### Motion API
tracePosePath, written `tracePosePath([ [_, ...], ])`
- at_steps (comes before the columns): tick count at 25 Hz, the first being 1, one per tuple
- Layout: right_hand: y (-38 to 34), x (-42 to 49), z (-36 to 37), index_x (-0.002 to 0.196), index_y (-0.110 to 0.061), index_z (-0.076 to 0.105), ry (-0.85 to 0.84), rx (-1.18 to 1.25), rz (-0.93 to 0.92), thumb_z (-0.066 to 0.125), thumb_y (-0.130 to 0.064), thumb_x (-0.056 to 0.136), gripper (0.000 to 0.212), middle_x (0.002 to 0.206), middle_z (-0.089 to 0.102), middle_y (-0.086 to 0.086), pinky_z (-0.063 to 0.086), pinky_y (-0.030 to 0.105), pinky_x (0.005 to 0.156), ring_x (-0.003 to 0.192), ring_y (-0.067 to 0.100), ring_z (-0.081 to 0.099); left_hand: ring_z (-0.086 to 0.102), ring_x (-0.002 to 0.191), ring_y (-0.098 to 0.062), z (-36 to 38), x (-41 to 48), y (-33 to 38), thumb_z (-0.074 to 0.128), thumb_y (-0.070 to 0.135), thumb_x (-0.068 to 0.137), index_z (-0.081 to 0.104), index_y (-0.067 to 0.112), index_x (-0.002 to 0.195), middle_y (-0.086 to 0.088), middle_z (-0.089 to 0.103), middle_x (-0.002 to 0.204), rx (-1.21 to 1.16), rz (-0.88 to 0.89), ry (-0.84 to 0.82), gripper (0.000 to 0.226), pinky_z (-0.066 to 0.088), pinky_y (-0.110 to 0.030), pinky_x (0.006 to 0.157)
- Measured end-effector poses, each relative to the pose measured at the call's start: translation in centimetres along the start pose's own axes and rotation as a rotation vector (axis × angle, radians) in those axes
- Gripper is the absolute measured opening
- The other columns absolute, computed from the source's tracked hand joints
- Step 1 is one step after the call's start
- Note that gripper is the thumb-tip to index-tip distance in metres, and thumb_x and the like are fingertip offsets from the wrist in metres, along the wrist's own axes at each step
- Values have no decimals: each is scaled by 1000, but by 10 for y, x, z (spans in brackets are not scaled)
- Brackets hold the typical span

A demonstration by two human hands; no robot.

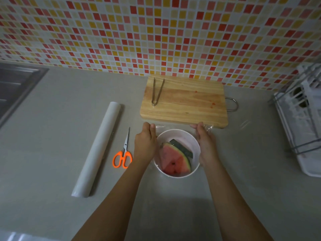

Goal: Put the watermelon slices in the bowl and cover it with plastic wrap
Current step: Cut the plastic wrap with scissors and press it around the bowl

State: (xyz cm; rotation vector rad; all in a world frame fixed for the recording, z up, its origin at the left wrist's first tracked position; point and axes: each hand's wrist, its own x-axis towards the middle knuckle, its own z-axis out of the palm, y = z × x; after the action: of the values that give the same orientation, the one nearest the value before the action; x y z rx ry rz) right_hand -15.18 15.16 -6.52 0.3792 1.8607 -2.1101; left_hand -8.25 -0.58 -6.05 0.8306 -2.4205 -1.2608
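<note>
Watermelon slices [174, 160] already lie inside the white bowl [194, 140], rinds toward the far side, so what remains is the covering. You hold a sheet of plastic wrap [208, 126] over the bowl, and it seems stretched between your two hands so it can drape evenly across the rim. Your left hand [145, 141] sits against the bowl's left wall, its fingers pressed together and curled at the far-left edge, apparently pinching the film, though the film itself is too clear to confirm there. Your right hand [205, 141] lies along the bowl's right wall, fingers together, gripping wrinkled wrap just beyond the rim.

Just beyond the bowl is the cutting board [184, 103] with tongs [157, 92] on it; its near edge is close to your fingertips and could snag the film as you pull it down. Left of the bowl lie the orange scissors [123, 153], and farther left the wrap roll [98, 148], both well clear. Far right of the bowl stands a dish rack [302, 119].
</note>
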Motion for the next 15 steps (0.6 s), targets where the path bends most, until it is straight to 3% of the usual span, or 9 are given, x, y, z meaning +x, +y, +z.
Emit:
tracePosePath([
  [3, 1, 2, -2, 79, -21, 69, -36, 21, 18, 45, -40, 94, 34, 39, 50, -20, 40, 13, 40, 37, -5, 49, 53, 64, -31, -2, 3, -2, 34, 29, 101, 41, 12, 80, -20, 62, 73, 10, 24, -25, 28, 29, -33, 52],
  [6, 0, 5, -1, 72, -28, 73, -35, -51, 86, 45, -46, 92, 39, 46, 55, -19, 44, 21, 49, 44, -1, 54, 51, 61, -21, -2, 7, -6, 34, 29, 101, 43, 11, 78, -14, 62, 72, 5, 8, -27, 30, 31, -24, 48],
  [8, -3, 9, 1, 73, -33, 73, -33, -76, 158, 44, -50, 91, 38, 71, 63, -7, 50, 31, 62, 65, 12, 62, 50, 60, -18, 1, 7, -7, 36, 29, 101, 43, 12, 76, -8, 60, 69, -27, -18, -21, 30, 29, -20, 47],
  [10, -5, 11, 2, 80, -33, 71, -33, -67, 253, 44, -51, 91, 35, 92, 63, 6, 52, 36, 71, 78, 24, 62, 51, 62, -18, 3, 7, -9, 39, 29, 100, 43, 14, 74, -4, 58, 67, -66, -56, -15, 30, 29, -24, 49],
  [15, 0, 12, 1, 87, -23, 70, 0, -32, 426, 43, -43, 93, 34, 73, 68, 4, 50, 31, 63, 62, 21, 63, 54, 72, -24, 8, 6, -15, 45, 29, 97, 48, 17, 67, 1, 54, 66, -242, -261, -47, 32, 41, -36, 67],
])
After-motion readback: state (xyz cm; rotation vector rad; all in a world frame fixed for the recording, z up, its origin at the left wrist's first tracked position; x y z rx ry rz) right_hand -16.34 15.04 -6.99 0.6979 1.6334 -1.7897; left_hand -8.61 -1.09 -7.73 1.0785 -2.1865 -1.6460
